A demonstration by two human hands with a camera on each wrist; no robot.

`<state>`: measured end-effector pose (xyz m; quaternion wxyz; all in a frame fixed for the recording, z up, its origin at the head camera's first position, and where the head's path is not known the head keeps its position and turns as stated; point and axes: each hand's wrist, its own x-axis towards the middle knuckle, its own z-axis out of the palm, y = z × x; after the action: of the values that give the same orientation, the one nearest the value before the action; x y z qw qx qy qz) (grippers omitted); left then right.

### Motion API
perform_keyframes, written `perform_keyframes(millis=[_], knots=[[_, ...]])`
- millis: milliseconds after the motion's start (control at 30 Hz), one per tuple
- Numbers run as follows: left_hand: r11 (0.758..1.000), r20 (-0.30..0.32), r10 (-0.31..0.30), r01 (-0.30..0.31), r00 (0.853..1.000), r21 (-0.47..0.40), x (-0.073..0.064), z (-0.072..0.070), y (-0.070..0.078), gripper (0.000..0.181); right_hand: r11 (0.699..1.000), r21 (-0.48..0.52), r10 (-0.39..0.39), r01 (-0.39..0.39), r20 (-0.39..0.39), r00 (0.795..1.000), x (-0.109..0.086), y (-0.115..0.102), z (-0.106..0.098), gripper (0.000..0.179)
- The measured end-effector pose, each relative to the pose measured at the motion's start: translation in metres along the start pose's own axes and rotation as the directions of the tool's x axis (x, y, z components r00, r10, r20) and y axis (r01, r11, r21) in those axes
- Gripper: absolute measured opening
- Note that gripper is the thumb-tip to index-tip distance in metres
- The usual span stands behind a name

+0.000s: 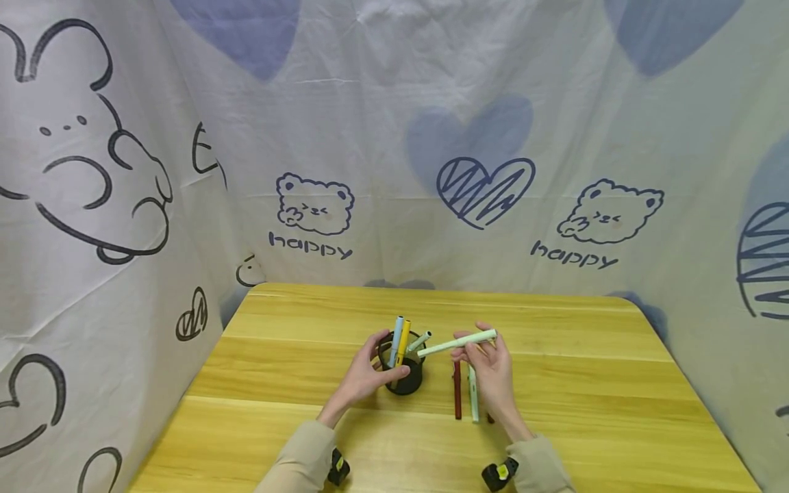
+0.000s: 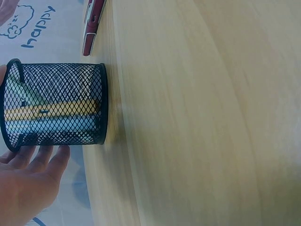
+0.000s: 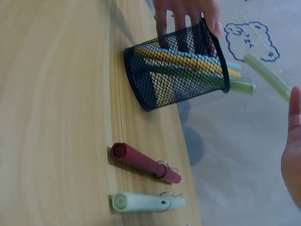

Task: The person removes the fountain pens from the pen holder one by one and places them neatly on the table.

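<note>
A black mesh pen holder (image 1: 405, 385) stands on the table with a light blue pen (image 1: 395, 341), a yellow pen (image 1: 403, 342) and a green pen (image 1: 420, 341) in it. My left hand (image 1: 362, 378) curls round its left side, thumb in front and fingers behind. In the left wrist view, the fingers lie along the wall of the mesh holder (image 2: 59, 84). My right hand (image 1: 495, 383) pinches a pale green pen (image 1: 462, 342) in the air, its thin end pointing left, close to the holder's rim. That pen (image 3: 267, 75) hangs beyond the holder's mouth in the right wrist view.
Right of the holder, a dark red pen (image 1: 457, 392) and a mint green pen (image 1: 473, 396) lie side by side on the wooden table (image 1: 296, 329). Another dark pen (image 1: 490, 418) is mostly hidden under my right hand. A patterned curtain (image 1: 382, 137) hangs behind the table.
</note>
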<state>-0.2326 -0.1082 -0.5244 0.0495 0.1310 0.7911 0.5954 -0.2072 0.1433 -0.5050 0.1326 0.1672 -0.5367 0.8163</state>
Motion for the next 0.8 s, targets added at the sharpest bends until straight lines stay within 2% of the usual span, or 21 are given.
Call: perform_keyframes(millis=[267, 567, 800], knots=[[1.000, 0.007, -0.009, 0.009, 1.000, 0.010, -0.001, -0.001, 0.000, 0.086, 0.997, 0.043, -0.059, 0.062, -0.071, 0.996, -0.002, -0.002, -0.013, 0.029], [1.000, 0.012, -0.004, 0.004, 1.000, 0.004, 0.000, -0.001, -0.001, 0.086, 1.000, -0.021, -0.011, 0.007, -0.204, 0.979, -0.004, -0.008, -0.028, 0.024], [1.000, 0.005, -0.011, 0.011, 1.000, -0.004, -0.001, 0.000, 0.000, 0.087, 0.995, -0.092, 0.017, -0.041, -0.249, 0.968, -0.006, -0.011, -0.040, 0.031]])
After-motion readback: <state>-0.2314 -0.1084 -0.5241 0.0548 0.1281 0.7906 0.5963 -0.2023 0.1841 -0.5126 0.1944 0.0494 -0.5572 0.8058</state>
